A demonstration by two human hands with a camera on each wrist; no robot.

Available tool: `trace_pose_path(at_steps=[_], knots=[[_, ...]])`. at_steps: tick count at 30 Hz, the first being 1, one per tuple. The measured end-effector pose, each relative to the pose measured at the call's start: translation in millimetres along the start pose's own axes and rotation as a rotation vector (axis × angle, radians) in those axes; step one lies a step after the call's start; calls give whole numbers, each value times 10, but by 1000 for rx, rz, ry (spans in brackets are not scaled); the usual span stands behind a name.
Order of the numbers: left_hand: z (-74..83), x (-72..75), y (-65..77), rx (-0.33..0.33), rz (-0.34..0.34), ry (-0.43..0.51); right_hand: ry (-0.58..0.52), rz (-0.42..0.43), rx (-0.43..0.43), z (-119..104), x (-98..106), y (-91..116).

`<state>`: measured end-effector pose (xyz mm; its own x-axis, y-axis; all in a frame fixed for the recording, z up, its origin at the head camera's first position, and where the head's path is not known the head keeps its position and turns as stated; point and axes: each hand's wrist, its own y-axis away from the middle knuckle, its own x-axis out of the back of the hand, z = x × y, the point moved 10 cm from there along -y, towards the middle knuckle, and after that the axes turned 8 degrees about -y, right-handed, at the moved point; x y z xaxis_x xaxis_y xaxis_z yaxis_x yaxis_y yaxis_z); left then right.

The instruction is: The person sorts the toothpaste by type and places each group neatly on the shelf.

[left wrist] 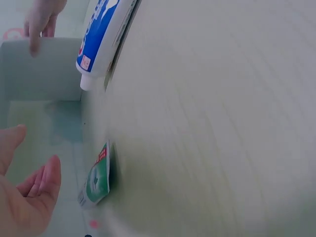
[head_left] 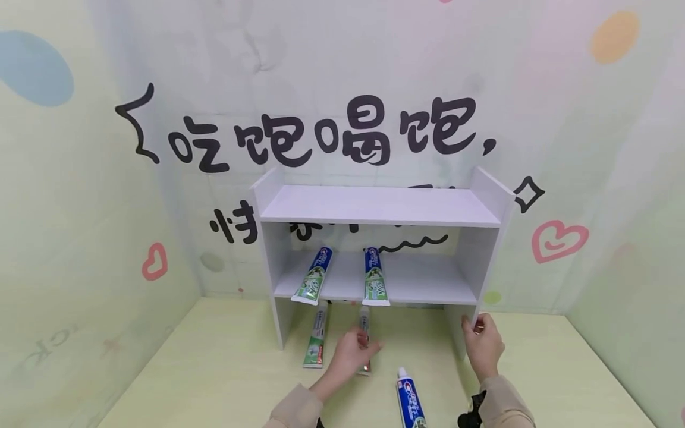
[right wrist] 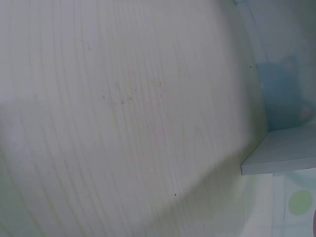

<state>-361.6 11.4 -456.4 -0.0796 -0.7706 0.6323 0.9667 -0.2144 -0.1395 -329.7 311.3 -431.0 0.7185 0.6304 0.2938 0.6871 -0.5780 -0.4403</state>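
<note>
My left hand (head_left: pixel 349 356) hovers over a green-and-white toothpaste tube (head_left: pixel 365 321) on the tabletop under the shelf. In the left wrist view, its thumb and fingers are spread and stand apart from that tube (left wrist: pixel 98 180). With the right hand (head_left: pixel 484 348) I grip the front edge of the white shelf's right side panel (head_left: pixel 486 267); the right wrist view does not show this hand. Another green-and-white tube (head_left: pixel 317 339) lies to the left. A blue toothpaste tube (head_left: pixel 409 399) lies in front, its white cap toward the shelf.
On the middle board (head_left: pixel 423 279) lie two blue-and-green toothpaste tubes, one at left (head_left: pixel 313 276) and one near the centre (head_left: pixel 375 278); their ends jut past its front edge. A printed wall (head_left: pixel 342 71) stands behind the shelf. The pale wooden tabletop (head_left: pixel 214 368) extends on both sides.
</note>
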Motion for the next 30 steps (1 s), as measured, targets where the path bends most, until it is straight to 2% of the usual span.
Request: trace_pose_path(at_steps=[7, 16, 19, 22, 26, 28, 30], knots=[[113, -183, 190, -30, -60, 86, -1, 6, 5, -10, 15, -10], [210, -485, 488, -26, -197, 89, -8, 9, 5, -5, 44, -20], [164, -629, 541, 20, -258, 88, -11, 2, 7, -2, 33, -15], [91, -759, 584, 95, -315, 99, -17, -2, 8, -1, 27, -11], [30, -867, 653, 159, -363, 108, -10, -2, 2, -4, 29, -6], [51, -886, 682, 135, -358, 81, -4, -3, -3, -7, 28, -6], [122, -878, 704, 62, -330, 9, -2, -1, -3, -17, 34, -10]])
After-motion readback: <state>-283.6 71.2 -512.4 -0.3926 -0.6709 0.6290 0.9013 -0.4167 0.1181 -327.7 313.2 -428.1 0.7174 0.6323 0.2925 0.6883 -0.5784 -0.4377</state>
